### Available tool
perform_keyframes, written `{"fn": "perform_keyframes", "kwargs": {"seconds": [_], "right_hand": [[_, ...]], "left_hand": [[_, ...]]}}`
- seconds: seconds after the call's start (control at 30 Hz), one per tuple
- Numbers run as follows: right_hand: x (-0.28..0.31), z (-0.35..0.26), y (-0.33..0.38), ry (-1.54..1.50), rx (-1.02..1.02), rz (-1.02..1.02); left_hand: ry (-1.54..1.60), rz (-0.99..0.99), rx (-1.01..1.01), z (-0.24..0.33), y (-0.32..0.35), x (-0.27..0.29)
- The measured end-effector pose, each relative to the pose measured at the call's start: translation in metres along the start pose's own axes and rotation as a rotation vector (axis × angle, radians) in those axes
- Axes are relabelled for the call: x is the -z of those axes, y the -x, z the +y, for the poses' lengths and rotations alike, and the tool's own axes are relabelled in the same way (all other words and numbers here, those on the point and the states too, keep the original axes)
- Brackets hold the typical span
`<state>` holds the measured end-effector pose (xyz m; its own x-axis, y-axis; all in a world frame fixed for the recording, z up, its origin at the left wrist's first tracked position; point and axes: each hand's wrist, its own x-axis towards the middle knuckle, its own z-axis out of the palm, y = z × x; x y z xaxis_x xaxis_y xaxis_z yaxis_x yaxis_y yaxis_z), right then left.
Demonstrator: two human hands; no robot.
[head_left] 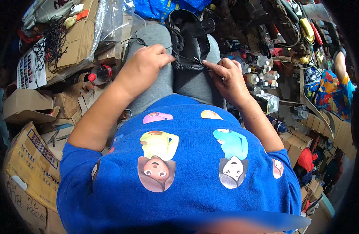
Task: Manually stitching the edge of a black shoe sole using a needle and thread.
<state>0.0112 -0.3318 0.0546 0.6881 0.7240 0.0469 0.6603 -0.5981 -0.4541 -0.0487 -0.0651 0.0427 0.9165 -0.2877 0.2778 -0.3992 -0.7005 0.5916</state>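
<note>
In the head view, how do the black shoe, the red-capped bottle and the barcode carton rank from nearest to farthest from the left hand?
From the left hand:
1. Black shoe, on the lap, touching its fingers.
2. Red-capped bottle, lying to the person's left among cardboard.
3. Barcode carton, far lower left, beside the upper arm.

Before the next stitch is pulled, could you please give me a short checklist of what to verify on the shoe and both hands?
1. Black shoe rests steady on the lap: ok.
2. Left hand grips the shoe's edge: ok.
3. Right hand pinches at the seam: ok.
4. Needle visible at the right fingertips: cannot tell, too small.
5. Thread running off the shoe is free of tangles: cannot tell.
6. Bottles beside the right knee stay out of the hands' way: ok.
</note>
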Motion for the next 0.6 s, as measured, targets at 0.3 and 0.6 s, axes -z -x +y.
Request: {"fn": "perform_keyframes", "kwargs": {"seconds": [0.3,0.6], "right_hand": [[-0.004,0.002,0.006,0.119,0.019,-0.012],[0.005,0.028,-0.009,-0.347,-0.117,-0.176]], "left_hand": [[-0.174,-0.005,0.018,0.011,-0.003,0.02],[-0.23,0.119,0.057,0.007,-0.014,-0.02]]}}
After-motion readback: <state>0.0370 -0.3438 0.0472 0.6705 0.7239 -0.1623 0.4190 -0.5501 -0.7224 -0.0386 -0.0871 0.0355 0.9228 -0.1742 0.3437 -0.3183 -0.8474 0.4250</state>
